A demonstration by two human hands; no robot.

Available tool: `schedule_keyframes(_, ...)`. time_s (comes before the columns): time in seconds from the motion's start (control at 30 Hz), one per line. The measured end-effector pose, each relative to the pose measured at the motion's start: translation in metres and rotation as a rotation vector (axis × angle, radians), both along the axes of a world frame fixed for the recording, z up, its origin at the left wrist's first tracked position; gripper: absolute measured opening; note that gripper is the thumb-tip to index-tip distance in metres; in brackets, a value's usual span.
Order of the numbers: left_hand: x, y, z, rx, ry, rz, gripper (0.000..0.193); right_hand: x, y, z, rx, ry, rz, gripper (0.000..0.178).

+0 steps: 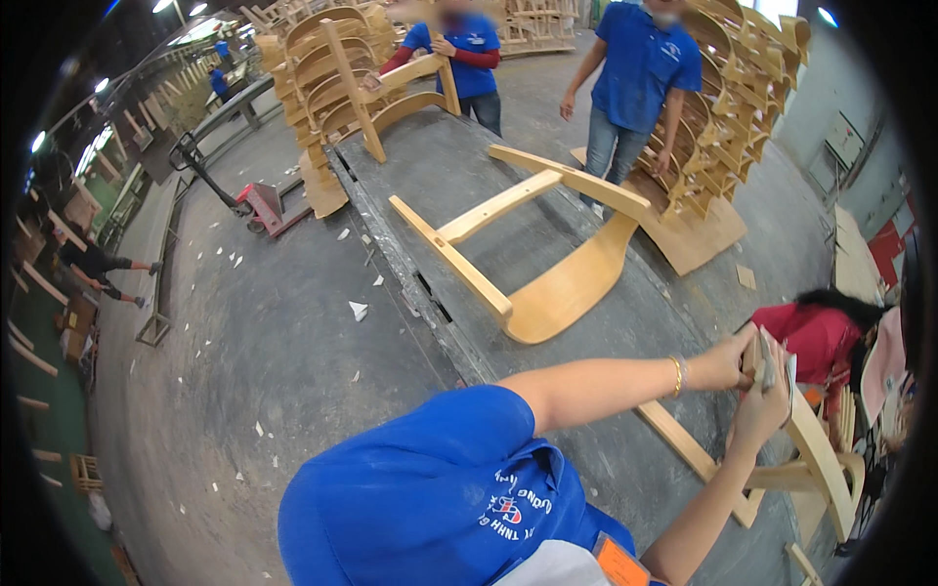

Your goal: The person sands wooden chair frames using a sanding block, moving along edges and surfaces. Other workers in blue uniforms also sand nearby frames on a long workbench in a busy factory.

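Both of my arms reach to the right, over the table's near end. My left hand, with a gold bracelet at the wrist, is closed at a small flat pinkish-grey piece. From the other side my right hand grips the same piece, and its exact kind is hard to make out. Just beyond and below my hands stands a light wooden chair frame, partly hidden by my right forearm. A second wooden chair frame, with a curved backrest panel, lies on the grey table ahead of me.
At the far table end a person in blue handles another chair frame. A second person in blue stands beside tall stacks of curved wooden parts. Someone in red is close by at right. A red pallet jack stands left.
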State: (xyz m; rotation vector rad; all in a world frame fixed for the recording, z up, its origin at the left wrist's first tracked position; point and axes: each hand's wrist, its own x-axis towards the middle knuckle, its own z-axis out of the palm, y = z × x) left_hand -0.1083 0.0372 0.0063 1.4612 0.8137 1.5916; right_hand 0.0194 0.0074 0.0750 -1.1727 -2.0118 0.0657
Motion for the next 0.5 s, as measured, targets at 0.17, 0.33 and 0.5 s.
schedule_keyframes(0.17, 0.003, 0.002, -0.001, -0.037, 0.075, 0.012, 0.074, 0.058, 0.019, 0.005, -0.078, -0.075, 0.192, 0.041)
schedule_keyframes(0.33, 0.005, 0.007, -0.006, -0.033, 0.071, 0.024, 0.078, 0.156, 0.038, 0.017, -0.151, -0.071, -0.275, 0.044)
schedule_keyframes(0.5, 0.014, 0.010, -0.008, -0.006, -0.055, 0.027, 0.080, 0.085, 0.026, 0.006, -0.165, -0.085, -0.203, 0.040)
